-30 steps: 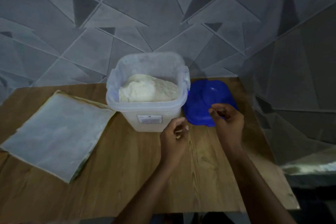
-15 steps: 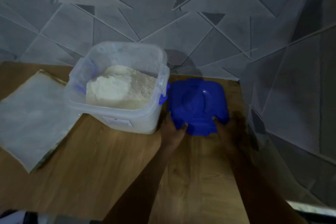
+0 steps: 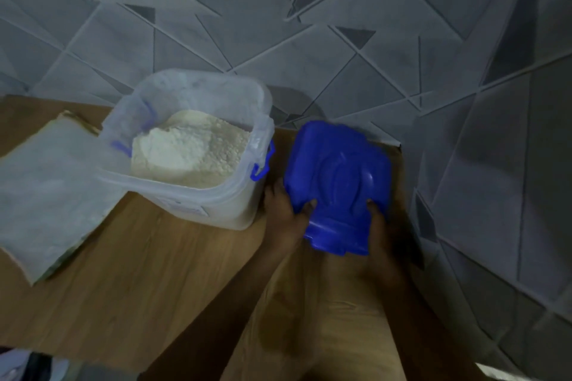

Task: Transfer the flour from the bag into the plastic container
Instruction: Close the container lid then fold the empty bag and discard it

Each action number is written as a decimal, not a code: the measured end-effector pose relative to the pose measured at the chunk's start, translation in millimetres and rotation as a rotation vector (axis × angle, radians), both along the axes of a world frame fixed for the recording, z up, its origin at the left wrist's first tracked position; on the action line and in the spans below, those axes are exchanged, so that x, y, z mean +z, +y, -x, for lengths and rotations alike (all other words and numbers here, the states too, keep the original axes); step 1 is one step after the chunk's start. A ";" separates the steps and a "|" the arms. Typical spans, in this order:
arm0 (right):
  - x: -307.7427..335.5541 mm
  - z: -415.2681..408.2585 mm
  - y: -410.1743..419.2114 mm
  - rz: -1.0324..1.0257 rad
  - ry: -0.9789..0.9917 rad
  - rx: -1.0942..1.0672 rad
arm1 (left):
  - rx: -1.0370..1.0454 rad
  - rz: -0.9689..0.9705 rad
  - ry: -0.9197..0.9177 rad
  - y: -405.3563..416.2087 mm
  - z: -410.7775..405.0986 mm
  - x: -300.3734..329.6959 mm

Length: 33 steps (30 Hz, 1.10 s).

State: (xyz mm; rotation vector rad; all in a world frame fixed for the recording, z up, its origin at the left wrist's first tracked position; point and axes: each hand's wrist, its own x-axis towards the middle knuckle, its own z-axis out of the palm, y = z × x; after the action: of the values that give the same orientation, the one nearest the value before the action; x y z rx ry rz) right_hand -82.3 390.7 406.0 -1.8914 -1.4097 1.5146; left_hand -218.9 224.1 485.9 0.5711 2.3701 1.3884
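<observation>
Both hands, left (image 3: 286,216) and right (image 3: 379,226), grip the blue lid (image 3: 339,182) beside the flour-filled container (image 3: 198,195) on the desk (image 3: 139,272).

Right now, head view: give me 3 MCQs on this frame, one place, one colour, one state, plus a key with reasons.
1. Where is the lid relative to the container?
A. to its right
B. on top of it
C. to its left

2. What colour is the lid?
A. white
B. blue
C. red

3. What state is the container in?
A. shut and empty
B. open, flour inside
C. tipped over

Key:
1 A: the lid is over the table to the container's right, held by the left hand and right hand.
2 B: it is plainly blue.
3 B: the top is uncovered, with flour heaped inside.
</observation>
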 end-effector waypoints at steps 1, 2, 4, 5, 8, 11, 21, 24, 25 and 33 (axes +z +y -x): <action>-25.5 -3.0 9.2 -0.001 0.079 -0.025 | -0.040 -0.056 0.053 -4.3 -3.5 8.8; -39.2 -5.5 12.2 0.010 0.143 -0.061 | -0.079 -0.094 0.109 -10.4 -7.6 20.6; 4.7 -7.7 -10.8 -0.026 0.221 -0.118 | -0.149 -0.123 0.224 -22.4 -15.7 42.0; 25.6 -8.1 -21.6 -0.054 0.254 -0.148 | -0.188 -0.132 0.261 -29.3 -20.0 55.4; 105.1 -3.9 -58.7 -0.163 0.377 -0.288 | -0.291 -0.173 0.299 -53.9 -29.4 88.6; 142.4 2.9 -63.9 -0.272 0.445 -0.315 | -0.314 -0.248 0.261 -79.1 -32.7 113.9; 254.8 135.7 -74.4 -0.690 0.152 0.393 | 0.086 -0.317 0.294 -180.6 6.7 144.0; 276.1 181.0 -94.8 -0.793 -0.013 0.660 | 0.158 -0.431 0.084 -197.0 11.3 139.7; 280.0 193.9 -98.3 -0.812 -0.067 0.738 | 0.180 -0.467 0.023 -197.4 12.0 137.8; 267.5 259.5 -99.6 -0.837 -0.117 0.967 | 0.075 -0.343 0.006 -204.7 31.4 138.7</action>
State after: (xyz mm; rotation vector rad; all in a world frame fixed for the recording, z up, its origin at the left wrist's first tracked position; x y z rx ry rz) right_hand -341.8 291.1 673.5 -0.7922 -2.6600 0.7937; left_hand -250.4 19.4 624.6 0.5770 2.1895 1.8460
